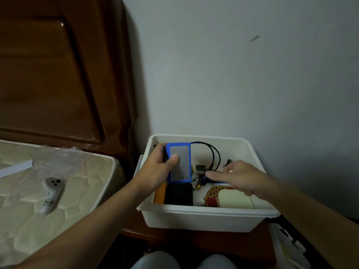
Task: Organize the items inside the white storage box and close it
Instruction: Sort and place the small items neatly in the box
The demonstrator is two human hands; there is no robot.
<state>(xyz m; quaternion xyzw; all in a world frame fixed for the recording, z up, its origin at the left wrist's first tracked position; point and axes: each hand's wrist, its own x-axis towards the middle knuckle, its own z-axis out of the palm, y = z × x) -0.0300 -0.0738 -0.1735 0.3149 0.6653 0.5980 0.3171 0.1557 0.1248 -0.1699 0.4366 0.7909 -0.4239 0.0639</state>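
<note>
The open white plastic storage box (202,216) stands on a dark wooden bedside cabinet (174,241) next to the wall. Inside it, the left hand (155,171) grips a flat grey device in a blue rubber-like sleeve (179,162), thumb on its face. This sleeve probably gives good friction, so holding by the long edges seems safe. The right hand (239,175) reaches with straight fingers toward a thin black looped cable (213,154), which looks soft and light.
</note>
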